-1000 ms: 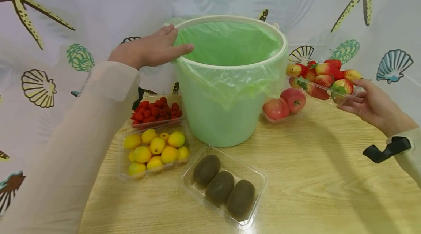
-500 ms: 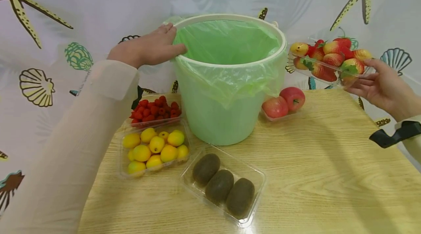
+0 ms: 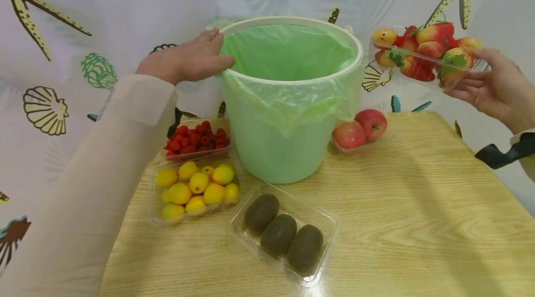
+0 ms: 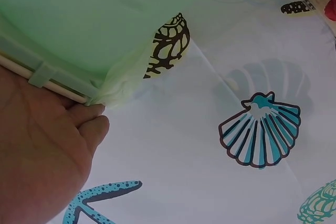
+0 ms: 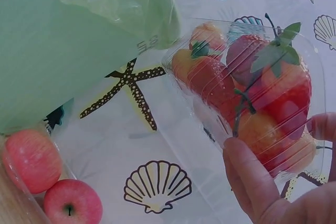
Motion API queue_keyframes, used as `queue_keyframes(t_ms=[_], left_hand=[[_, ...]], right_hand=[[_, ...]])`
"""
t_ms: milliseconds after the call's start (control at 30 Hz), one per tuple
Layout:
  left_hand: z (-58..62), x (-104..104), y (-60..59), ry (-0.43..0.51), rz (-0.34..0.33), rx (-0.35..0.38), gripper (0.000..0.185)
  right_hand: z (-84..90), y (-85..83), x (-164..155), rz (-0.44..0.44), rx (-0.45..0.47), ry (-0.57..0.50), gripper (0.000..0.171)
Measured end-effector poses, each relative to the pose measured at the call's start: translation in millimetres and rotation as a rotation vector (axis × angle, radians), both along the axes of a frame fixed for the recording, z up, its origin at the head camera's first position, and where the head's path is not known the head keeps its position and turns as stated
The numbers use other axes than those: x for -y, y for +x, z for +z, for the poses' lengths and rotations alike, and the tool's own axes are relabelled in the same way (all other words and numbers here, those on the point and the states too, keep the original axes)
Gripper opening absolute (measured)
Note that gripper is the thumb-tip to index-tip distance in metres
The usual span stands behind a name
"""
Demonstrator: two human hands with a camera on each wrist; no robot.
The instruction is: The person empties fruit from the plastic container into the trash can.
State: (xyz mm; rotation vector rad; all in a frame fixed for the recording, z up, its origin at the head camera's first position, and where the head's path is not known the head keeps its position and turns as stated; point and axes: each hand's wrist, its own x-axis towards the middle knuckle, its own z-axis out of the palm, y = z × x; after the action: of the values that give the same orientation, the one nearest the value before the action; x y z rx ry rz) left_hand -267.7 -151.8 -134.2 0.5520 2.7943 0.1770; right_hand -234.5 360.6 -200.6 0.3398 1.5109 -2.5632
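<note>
A green bucket [image 3: 288, 144] lined with a green plastic bag [image 3: 292, 51] stands at the back of the wooden table [image 3: 397, 222]. My left hand [image 3: 188, 60] rests flat on the bucket's left rim [image 4: 42, 80], fingers straight. My right hand [image 3: 497, 88] holds a clear plastic tray of strawberries [image 3: 422, 53] in the air, to the right of the bucket and about level with its rim. In the right wrist view the fingers [image 5: 252, 182] curl under the tray of strawberries [image 5: 252, 87].
On the table lie clear trays of raspberries [image 3: 196, 141], yellow fruits [image 3: 194, 188], three kiwis [image 3: 284, 236] and two apples [image 3: 359, 132]. A curtain printed with shells and starfish [image 3: 83, 18] hangs close behind.
My right hand has lifted the strawberry tray from near table height up to the level of the bucket's rim. The left hand has stayed on the rim.
</note>
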Motion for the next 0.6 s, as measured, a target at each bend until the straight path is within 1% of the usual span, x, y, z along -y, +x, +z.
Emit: queue_keyframes(t_ms=[133,467,600], left_hand=[[0.5,-1,0.2,0.002,-0.002,0.000,0.073],[0.3,-1,1.7,0.015,0.003,-0.008,0.073],[0.0,-2,2.1,0.021,0.002,-0.012,0.073]], right_hand=[[6.1,-1.3,0,0.003,-0.032,-0.020,0.025],[21.4,-7.4,-4,-0.044,-0.027,-0.018,0.035],[25.6,-10.5,-4,-0.041,-0.053,-0.017,0.032]])
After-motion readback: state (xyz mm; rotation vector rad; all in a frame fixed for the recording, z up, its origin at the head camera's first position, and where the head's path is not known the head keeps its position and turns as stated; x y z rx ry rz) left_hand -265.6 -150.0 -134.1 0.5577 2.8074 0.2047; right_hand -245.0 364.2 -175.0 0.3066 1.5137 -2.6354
